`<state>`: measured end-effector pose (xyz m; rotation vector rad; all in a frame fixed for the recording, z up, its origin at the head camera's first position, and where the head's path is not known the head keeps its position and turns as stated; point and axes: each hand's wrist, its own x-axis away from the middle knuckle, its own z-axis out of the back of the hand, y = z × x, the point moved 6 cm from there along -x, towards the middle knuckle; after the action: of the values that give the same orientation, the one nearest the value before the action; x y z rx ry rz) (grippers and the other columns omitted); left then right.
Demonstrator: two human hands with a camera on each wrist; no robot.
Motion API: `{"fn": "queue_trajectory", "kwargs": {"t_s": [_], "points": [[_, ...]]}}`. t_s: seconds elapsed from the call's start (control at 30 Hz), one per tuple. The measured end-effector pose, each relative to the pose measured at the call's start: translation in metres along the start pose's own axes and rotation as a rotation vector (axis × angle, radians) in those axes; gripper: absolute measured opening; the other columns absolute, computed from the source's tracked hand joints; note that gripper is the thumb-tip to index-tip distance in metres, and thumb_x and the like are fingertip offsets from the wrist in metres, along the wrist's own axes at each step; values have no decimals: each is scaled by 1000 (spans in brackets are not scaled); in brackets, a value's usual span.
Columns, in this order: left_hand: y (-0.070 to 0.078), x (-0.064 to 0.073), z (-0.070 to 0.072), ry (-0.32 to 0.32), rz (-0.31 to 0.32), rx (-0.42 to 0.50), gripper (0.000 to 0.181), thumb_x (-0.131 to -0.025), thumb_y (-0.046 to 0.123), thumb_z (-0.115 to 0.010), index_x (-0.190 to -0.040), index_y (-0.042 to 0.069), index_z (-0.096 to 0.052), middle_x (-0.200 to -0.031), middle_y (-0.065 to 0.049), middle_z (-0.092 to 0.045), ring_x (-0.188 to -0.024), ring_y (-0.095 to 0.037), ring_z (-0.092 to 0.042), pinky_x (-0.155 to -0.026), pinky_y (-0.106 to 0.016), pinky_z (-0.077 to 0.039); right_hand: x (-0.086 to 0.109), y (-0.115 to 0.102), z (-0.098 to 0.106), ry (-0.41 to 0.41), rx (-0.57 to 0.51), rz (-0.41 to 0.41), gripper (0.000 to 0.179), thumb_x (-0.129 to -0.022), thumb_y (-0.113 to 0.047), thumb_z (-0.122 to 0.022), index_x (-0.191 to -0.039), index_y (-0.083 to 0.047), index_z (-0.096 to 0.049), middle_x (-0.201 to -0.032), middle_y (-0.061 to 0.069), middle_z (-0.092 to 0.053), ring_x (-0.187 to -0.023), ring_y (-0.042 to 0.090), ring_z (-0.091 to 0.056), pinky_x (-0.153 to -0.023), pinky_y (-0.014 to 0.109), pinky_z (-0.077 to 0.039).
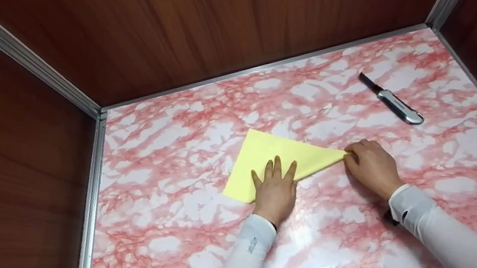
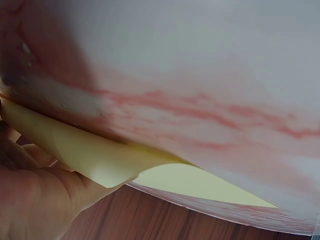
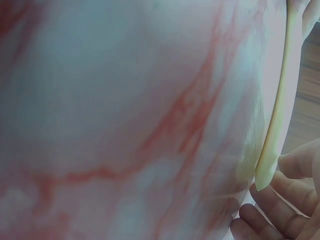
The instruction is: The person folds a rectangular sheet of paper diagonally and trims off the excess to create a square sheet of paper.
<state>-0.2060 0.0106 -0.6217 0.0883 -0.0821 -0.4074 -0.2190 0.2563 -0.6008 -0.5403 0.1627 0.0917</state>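
A folded sheet of yellow paper (image 1: pixel 253 161) lies on the table, one pointed end toward the right. My left hand (image 1: pixel 276 193) rests on it with fingers spread, near its lower edge. In the left wrist view the lower edge of the yellow paper (image 2: pixel 100 155) curves up a little beside the hand (image 2: pixel 35 200). My right hand (image 1: pixel 374 166) pinches the pointed right end between thumb and fingers. Seen from the right wrist, the paper (image 3: pixel 275 135) shows as a narrow folded strip whose tip sits between the thumb and fingers of that hand (image 3: pixel 285 200).
A utility knife (image 1: pixel 392 102) with a dark blade and a grey-black handle lies on the table, beyond my right hand. The tabletop (image 1: pixel 165 166) has a red and white marbled pattern. Brown wood-grain panels (image 1: pixel 218 19) with metal edging enclose the back and both sides.
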Motion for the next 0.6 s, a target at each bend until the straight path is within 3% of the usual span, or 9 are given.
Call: {"fn": "queue_trajectory", "kwargs": {"t_s": [0.37,0.6], "points": [[0,-2,-3,-21,14,19,53,-110,47,-38,-161,36,-33,-167,-11,-26,-153,-31,-24,-112,-74,-20,1,-2,3,43,4,14,20,-93,-16,-69,-106,-1,-74,-100,15,-68,-96,36,-61,-81,55,-50],[0,-2,-4,-10,19,7,53,-109,47,-39,-161,36,-35,-167,-11,-26,-153,-31,-25,-112,-73,-21,1,-1,2,12,1,6,22,-95,-15,-64,-110,0,-73,-102,16,-68,-98,37,-61,-83,56,-50]]}}
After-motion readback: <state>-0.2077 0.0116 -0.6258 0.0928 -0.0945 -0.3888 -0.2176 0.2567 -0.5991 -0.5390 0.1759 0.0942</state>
